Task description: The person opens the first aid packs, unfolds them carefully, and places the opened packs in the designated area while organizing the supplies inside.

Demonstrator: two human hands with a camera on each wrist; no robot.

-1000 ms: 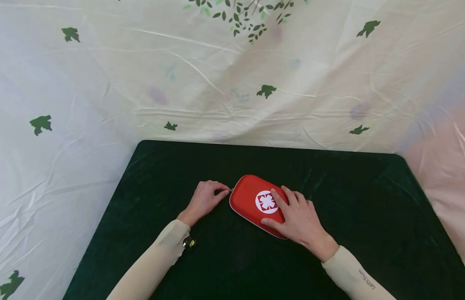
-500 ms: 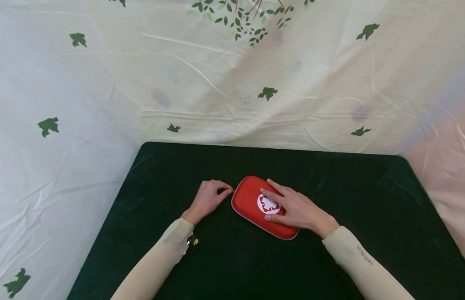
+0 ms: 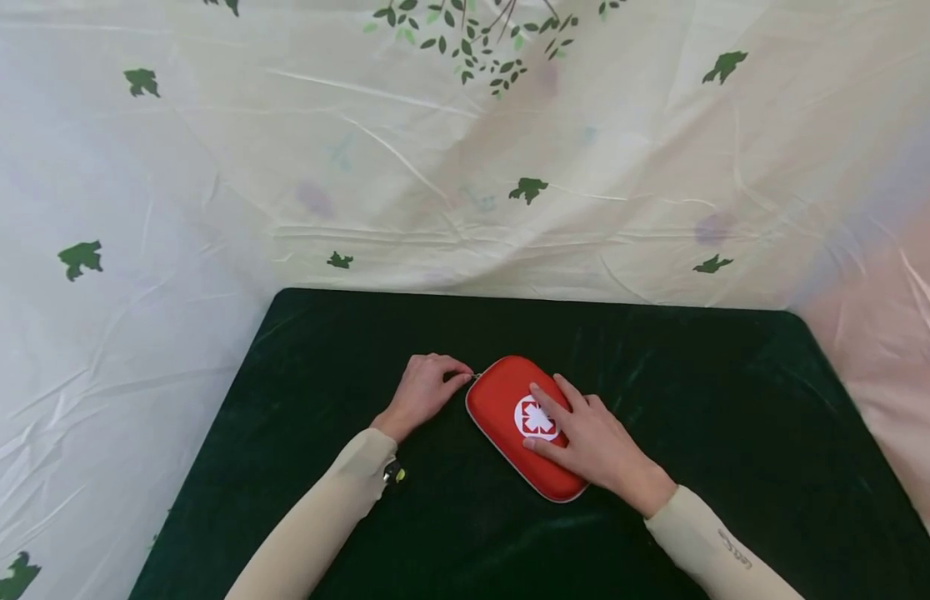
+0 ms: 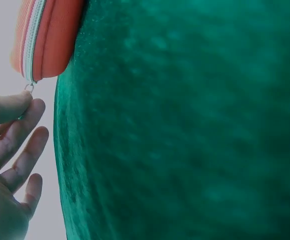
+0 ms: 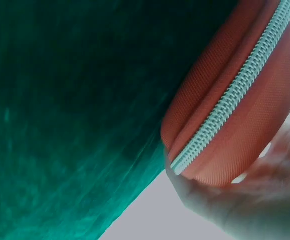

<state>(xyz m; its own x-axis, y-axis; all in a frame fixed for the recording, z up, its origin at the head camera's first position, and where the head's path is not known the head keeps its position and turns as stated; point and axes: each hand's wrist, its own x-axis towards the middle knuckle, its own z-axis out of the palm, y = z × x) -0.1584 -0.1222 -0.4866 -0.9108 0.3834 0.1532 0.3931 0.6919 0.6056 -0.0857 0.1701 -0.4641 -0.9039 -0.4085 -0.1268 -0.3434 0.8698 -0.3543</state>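
A red zip case (image 3: pixel 502 408) with a white emblem (image 3: pixel 536 417) lies flat and angled on a dark green cloth. My left hand (image 3: pixel 426 390) is at its far left corner, where thumb and index finger pinch the zipper pull (image 4: pixel 29 88). The remaining left fingers (image 4: pixel 27 160) are loosely bent below. My right hand (image 3: pixel 603 446) holds the case at the opposite end. Its thumb and index finger lie across the top near the emblem, while the other fingers bend over the far edge. In the right wrist view, the zipper teeth (image 5: pixel 230 102) are joined along the visible side.
The dark green table (image 3: pixel 345 342) has rounded back corners. A pale curtain (image 3: pixel 405 200) with green bird shapes and leafy branches hangs behind and at the left, and a pinkish part (image 3: pixel 885 333) hangs at the right. A small dark round object (image 3: pixel 393 473) sits at the left cuff.
The case has turned slightly, its right end swinging toward me. My right hand flattened across the top, then spread back over the right end. The left pinch stays at the same corner.
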